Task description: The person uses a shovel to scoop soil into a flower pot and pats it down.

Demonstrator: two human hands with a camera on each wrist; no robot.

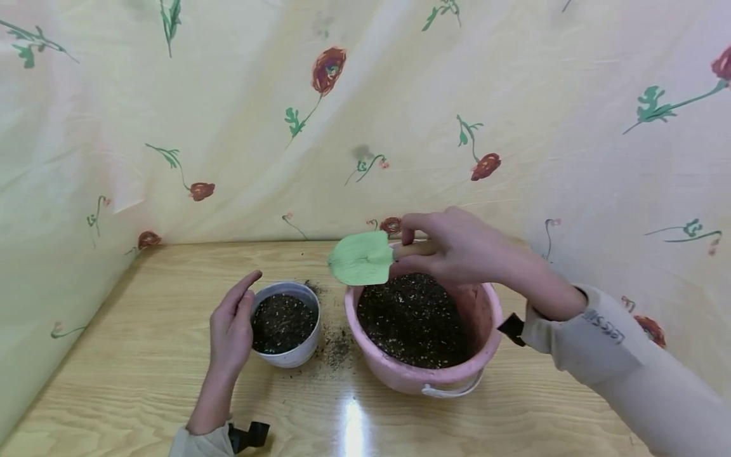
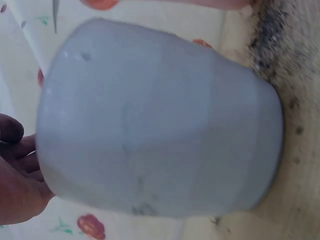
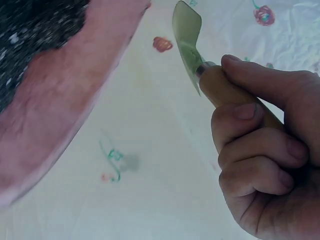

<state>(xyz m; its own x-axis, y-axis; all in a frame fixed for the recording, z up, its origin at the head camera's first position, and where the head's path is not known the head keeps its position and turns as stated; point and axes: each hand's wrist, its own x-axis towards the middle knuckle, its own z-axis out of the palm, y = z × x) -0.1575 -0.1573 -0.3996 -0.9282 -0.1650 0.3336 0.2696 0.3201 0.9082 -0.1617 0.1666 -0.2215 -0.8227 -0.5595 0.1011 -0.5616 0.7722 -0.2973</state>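
Note:
In the head view my right hand (image 1: 457, 247) grips the wooden handle of a small trowel (image 1: 361, 258) with a light green blade. The trowel is held over the back left rim of a pink bucket (image 1: 400, 374) of dark soil (image 1: 417, 324). The right wrist view shows the fingers (image 3: 250, 150) curled round the handle. My left hand (image 1: 231, 324) is at the left side of a whitish pot (image 1: 294, 358), fingers loosely extended. Dark soil (image 1: 283, 324) nearly fills that pot. Whether the left hand touches the pot I cannot tell.
Spilled soil (image 1: 337, 349) lies on the wooden table (image 1: 143, 355) between pot and bucket. The bucket's pale handle (image 1: 454, 390) hangs down at the front. A flower-patterned cloth (image 1: 240, 127) rises behind the table and along its sides.

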